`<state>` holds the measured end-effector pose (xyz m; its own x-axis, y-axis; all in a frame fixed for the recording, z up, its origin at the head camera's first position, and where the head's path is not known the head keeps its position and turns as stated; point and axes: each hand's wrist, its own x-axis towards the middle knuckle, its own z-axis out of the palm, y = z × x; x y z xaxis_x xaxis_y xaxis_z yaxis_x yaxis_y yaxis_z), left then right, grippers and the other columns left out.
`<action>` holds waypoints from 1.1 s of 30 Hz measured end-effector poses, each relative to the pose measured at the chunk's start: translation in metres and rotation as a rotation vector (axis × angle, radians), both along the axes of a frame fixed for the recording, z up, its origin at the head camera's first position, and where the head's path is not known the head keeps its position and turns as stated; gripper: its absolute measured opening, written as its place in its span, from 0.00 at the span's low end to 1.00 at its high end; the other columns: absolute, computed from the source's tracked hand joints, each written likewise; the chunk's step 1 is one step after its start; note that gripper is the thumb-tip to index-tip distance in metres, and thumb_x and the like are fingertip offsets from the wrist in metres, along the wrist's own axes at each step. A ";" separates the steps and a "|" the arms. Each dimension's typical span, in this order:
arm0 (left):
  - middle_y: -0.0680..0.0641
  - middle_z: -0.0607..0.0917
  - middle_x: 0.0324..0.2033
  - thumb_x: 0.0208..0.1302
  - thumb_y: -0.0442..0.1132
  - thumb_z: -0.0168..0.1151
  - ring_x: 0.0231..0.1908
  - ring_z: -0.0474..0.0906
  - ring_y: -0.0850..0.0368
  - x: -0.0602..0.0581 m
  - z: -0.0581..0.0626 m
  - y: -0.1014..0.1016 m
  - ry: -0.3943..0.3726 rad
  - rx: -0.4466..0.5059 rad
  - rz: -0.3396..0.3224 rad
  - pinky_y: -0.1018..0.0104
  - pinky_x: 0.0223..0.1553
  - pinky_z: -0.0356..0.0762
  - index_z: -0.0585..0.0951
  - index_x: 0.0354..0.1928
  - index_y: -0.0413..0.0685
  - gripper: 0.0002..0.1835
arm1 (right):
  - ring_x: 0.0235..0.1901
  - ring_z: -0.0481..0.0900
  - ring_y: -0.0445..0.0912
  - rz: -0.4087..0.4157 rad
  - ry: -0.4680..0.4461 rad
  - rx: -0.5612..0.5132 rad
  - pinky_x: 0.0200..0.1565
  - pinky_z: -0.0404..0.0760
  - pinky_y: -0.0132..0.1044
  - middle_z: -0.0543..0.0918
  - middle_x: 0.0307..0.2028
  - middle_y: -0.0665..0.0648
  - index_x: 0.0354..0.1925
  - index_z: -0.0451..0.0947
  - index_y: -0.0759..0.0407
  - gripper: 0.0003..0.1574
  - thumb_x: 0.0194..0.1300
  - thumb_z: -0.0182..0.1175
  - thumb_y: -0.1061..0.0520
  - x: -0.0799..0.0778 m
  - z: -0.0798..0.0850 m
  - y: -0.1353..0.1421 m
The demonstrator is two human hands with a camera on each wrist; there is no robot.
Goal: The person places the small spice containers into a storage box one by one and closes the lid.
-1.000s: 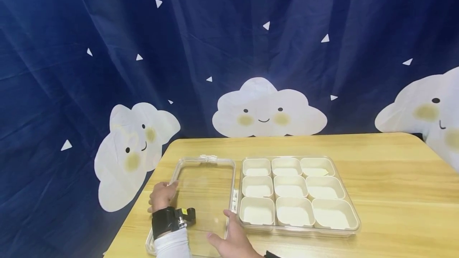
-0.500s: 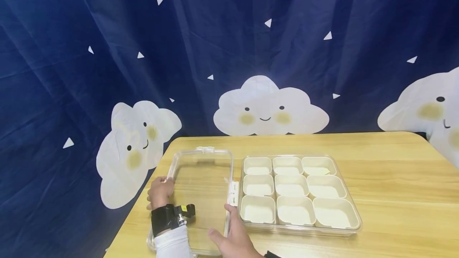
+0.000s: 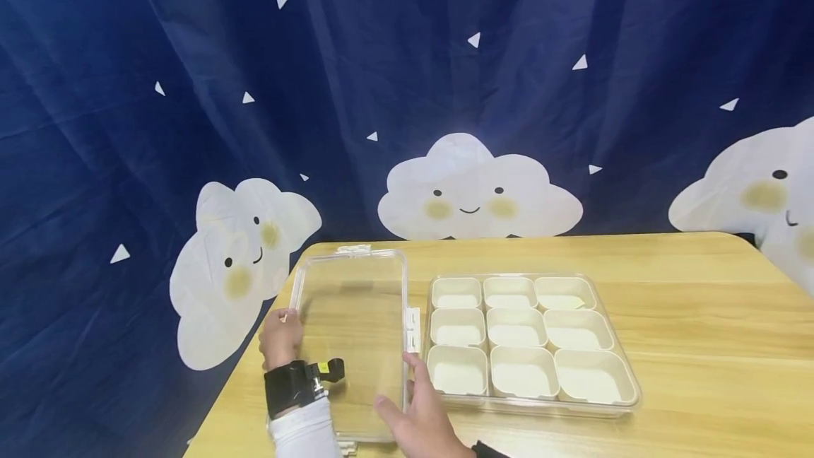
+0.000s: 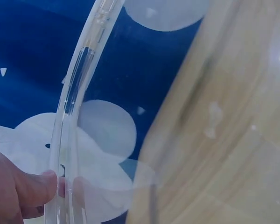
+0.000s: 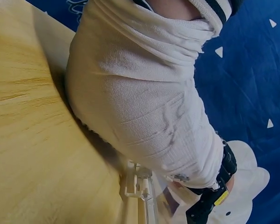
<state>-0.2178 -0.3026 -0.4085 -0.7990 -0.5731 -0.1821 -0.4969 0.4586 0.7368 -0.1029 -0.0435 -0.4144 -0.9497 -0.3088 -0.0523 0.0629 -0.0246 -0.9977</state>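
Observation:
A clear plastic lid [image 3: 356, 316] with white latches along its edges lies between my hands, its far end shifted up the table. My left hand [image 3: 282, 338] grips its left edge, and in the left wrist view the thumb [image 4: 35, 186] presses on the clear rim [image 4: 67, 116]. On the opposite side, my right hand [image 3: 425, 415] holds the right edge, thumb over the panel and fingers along the outside. Beside it sits a clear tray [image 3: 528, 407] with several cream cups [image 3: 523, 373] in rows. The right wrist view shows mostly a white sleeve [image 5: 135, 93]; the right hand is hidden there.
In the far right cup lies a small pale yellow piece [image 3: 577, 303]. The wooden table [image 3: 699, 345] extends to the right of the tray. A dark blue curtain [image 3: 407, 55] with smiling clouds hangs behind the table's far edge.
Both hands have moved the lid away from me and slightly left; its far edge now sits nearer the table's back. The tray and cups stay put.

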 end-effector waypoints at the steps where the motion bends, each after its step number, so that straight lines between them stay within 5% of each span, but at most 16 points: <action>1: 0.25 0.66 0.59 0.73 0.45 0.37 0.59 0.58 0.22 0.001 0.001 -0.001 0.022 -0.013 -0.011 0.27 0.54 0.58 0.67 0.63 0.38 0.24 | 0.63 0.52 0.79 0.001 0.009 0.000 0.52 0.61 0.75 0.47 0.66 0.85 0.72 0.45 0.66 0.49 0.65 0.60 0.51 0.000 0.000 0.000; 4: 0.25 0.70 0.55 0.74 0.42 0.38 0.52 0.67 0.27 0.005 0.005 -0.003 0.121 -0.031 -0.013 0.39 0.48 0.69 0.67 0.61 0.33 0.23 | 0.64 0.51 0.79 0.003 0.041 -0.016 0.54 0.61 0.73 0.47 0.68 0.82 0.72 0.44 0.69 0.49 0.66 0.60 0.53 0.000 0.003 0.001; 6: 0.26 0.72 0.50 0.75 0.42 0.38 0.38 0.73 0.35 0.007 0.008 -0.003 0.181 0.004 -0.003 0.48 0.36 0.74 0.66 0.61 0.30 0.23 | 0.64 0.50 0.78 0.005 0.070 -0.036 0.55 0.60 0.72 0.46 0.69 0.80 0.71 0.43 0.70 0.49 0.66 0.59 0.54 0.000 0.005 0.001; 9: 0.31 0.71 0.45 0.76 0.43 0.38 0.24 0.69 0.48 0.010 0.013 -0.002 0.232 0.081 0.037 0.61 0.22 0.67 0.66 0.61 0.32 0.23 | 0.65 0.49 0.77 -0.006 0.100 -0.071 0.57 0.57 0.71 0.45 0.71 0.76 0.72 0.43 0.69 0.49 0.65 0.59 0.56 0.000 0.010 0.002; 17: 0.30 0.66 0.58 0.77 0.47 0.35 0.51 0.63 0.37 0.008 0.018 0.005 0.339 0.152 0.069 0.50 0.46 0.64 0.64 0.62 0.32 0.25 | 0.67 0.46 0.74 -0.041 0.158 -0.111 0.60 0.53 0.70 0.42 0.72 0.73 0.71 0.44 0.72 0.49 0.64 0.60 0.57 0.000 0.013 0.003; 23: 0.31 0.67 0.57 0.77 0.50 0.36 0.52 0.63 0.38 0.008 0.020 0.005 0.437 0.183 0.093 0.45 0.53 0.61 0.65 0.60 0.31 0.27 | 0.66 0.49 0.76 -0.041 0.225 -0.082 0.58 0.57 0.69 0.38 0.71 0.79 0.69 0.45 0.75 0.46 0.66 0.57 0.58 -0.005 0.011 0.006; 27: 0.34 0.68 0.56 0.77 0.51 0.37 0.49 0.64 0.42 0.010 0.025 0.002 0.501 0.224 0.123 0.51 0.48 0.63 0.66 0.60 0.32 0.27 | 0.65 0.51 0.77 -0.026 0.262 -0.065 0.57 0.61 0.67 0.39 0.69 0.81 0.68 0.45 0.78 0.44 0.68 0.55 0.58 -0.013 0.012 0.009; 33: 0.37 0.67 0.61 0.77 0.49 0.38 0.53 0.62 0.48 0.019 0.035 0.000 0.589 0.286 0.192 0.62 0.47 0.61 0.65 0.65 0.33 0.28 | 0.66 0.57 0.70 -0.007 0.251 -0.087 0.61 0.62 0.58 0.58 0.67 0.75 0.68 0.53 0.75 0.39 0.67 0.56 0.60 -0.020 0.013 0.007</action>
<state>-0.1986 -0.3029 -0.3731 -0.7003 -0.7086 0.0863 -0.0288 0.1489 0.9884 -0.1233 -0.0363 -0.4016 -0.9316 -0.2952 0.2119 -0.1870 -0.1105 -0.9761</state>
